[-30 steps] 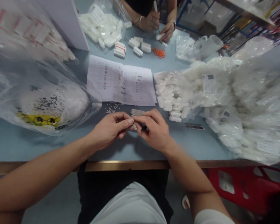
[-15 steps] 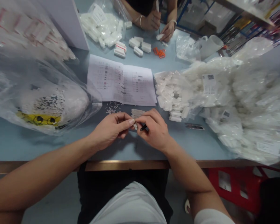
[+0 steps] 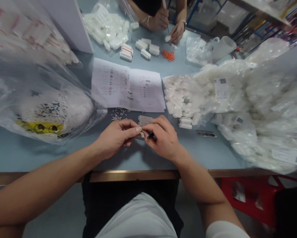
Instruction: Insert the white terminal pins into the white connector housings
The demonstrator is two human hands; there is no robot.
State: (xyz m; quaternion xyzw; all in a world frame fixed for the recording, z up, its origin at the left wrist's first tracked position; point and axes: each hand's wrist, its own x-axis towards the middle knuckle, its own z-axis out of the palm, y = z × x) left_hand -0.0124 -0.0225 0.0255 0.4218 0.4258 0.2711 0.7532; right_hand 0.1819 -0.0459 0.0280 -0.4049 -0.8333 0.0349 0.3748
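My left hand (image 3: 117, 136) is closed, thumb and forefinger pinched on a tiny pale piece mostly hidden by the fingertips. Touching or nearly touching it, my right hand (image 3: 163, 137) is wrapped round a slim black tool (image 3: 150, 136), of which only a short end shows. A small white plastic part (image 3: 142, 134) peeks out between the two hands; what bears it is hidden. Just beyond the fingertips lie flat white slotted plastic parts (image 3: 145, 119). Tiny white slivers (image 3: 117, 116) are scattered on the table left of them.
Beyond my hands lies an open printed sheet (image 3: 128, 89). Bags of white parts (image 3: 237, 92) crowd the right, and a clear bag (image 3: 49, 112) stands left. A cutter-like blade (image 3: 206, 134) lies at right. Across the table a co-worker's hands (image 3: 169, 28) handle a white part.
The view has shifted very slightly. Both hands stay in nearly the same place and grip, with only small finger movement. The co-worker's hand and tool have tilted a little.
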